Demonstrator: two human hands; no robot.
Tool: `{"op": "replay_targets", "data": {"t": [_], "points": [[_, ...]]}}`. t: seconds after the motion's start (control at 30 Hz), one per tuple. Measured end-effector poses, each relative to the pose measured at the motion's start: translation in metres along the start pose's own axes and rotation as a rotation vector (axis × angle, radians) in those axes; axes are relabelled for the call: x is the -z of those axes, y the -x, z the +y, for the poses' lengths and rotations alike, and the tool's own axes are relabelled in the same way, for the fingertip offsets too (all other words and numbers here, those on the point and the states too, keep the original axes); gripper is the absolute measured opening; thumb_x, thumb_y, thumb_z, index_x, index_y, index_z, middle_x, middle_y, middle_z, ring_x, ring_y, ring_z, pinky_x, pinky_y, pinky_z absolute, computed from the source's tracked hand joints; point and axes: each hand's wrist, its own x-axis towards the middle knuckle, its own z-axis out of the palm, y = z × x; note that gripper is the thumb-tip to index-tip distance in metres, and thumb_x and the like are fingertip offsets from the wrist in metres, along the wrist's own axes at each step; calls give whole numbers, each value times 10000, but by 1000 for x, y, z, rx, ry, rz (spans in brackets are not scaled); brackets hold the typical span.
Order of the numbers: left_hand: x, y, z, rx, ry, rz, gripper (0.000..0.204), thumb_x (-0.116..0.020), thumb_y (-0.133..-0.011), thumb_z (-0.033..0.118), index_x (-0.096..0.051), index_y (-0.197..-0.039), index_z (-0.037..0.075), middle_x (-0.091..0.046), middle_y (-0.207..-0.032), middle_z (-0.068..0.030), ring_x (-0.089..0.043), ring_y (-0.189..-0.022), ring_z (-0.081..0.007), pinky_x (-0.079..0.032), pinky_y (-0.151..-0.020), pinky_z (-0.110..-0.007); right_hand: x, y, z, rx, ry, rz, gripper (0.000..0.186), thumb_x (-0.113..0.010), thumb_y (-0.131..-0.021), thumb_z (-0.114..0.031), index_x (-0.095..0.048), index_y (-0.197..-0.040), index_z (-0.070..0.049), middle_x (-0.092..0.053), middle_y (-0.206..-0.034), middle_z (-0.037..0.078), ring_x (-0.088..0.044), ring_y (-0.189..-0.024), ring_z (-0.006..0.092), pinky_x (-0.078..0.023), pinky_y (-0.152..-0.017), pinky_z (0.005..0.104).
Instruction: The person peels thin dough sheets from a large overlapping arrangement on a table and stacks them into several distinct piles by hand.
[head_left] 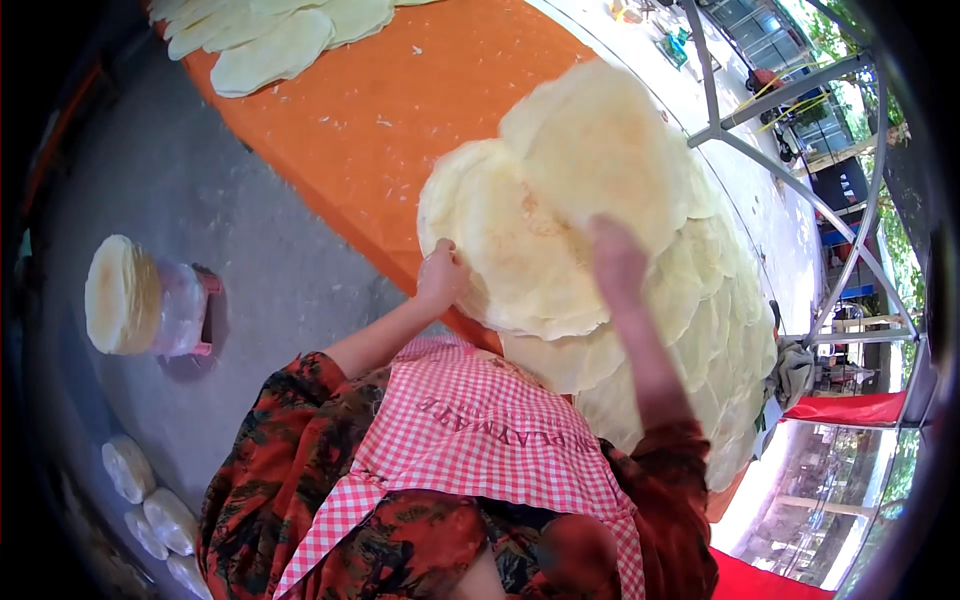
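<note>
A pile of thin, pale round flatbreads (500, 240) lies on the orange cloth in front of me, with brownish patches near its middle. At the pile's left edge my left hand (443, 275) is closed, its fingers pinching the rim of a flatbread there. My right hand (618, 258), smeared by motion, is closed at the lower edge of a single flatbread (600, 150). That flatbread is blurred too and overlaps the far right part of the pile. Beneath and to the right, many more flatbreads (690, 350) overlap in a wide spread.
More flatbreads (270, 55) lie at the far left of the orange-covered table (340, 130). On the grey floor, another flatbread stack (122, 295) rests against a clear-wrapped bundle (183, 308) on a pink stool (208, 290). Several wrapped packs (170, 520) sit lower left. Metal framing (790, 180) stands right.
</note>
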Motion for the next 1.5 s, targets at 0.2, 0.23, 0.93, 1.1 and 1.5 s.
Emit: {"op": "replay_targets", "data": {"t": [0.2,0.23,0.93,1.1,1.5], "points": [[12,24,26,126,339,-66,497,-596,-796,18,-418,-1258,-34,-582,-1115,-173,-643,-554,-229,-507,-433,-325,-79,101,-53,5,-100,-188,194,-524,-744,-74,-623,-911,-80,-630,-947,59,-605,-892,245,-492,-695,383],[13,24,27,125,330,-73,497,-596,-796,18,-418,-1258,-34,-582,-1115,-173,-643,-554,-229,-507,-433,-325,-84,104,-47,-79,-83,-284,201,-537,-735,-87,-625,-916,-79,-627,-966,51,-600,-911,234,-484,-722,370],[23,8,38,383,1280,-817,286,-521,-863,85,-493,-1132,-10,-620,-971,-93,-566,-643,-160,-483,-574,-266,-90,100,-35,-301,-221,-172,310,-624,-758,-197,-659,-1020,-34,-674,-975,130,-644,-902,310,-491,-750,439],[29,14,14,349,915,-55,335,-536,-849,41,-461,-1170,-22,-593,-1009,-124,-591,-800,-204,-523,-718,-312,26,-19,6,-383,-32,-217,207,-529,-796,-84,-677,-937,-50,-680,-837,127,-659,-778,322,-514,-671,421],[11,47,8,339,884,-163,380,-543,-842,34,-418,-1195,-26,-569,-997,-121,-580,-914,-213,-509,-788,-308,-54,135,-46,-71,-111,-198,271,-549,-722,-48,-645,-975,-60,-654,-992,112,-636,-938,294,-520,-774,406]]}}
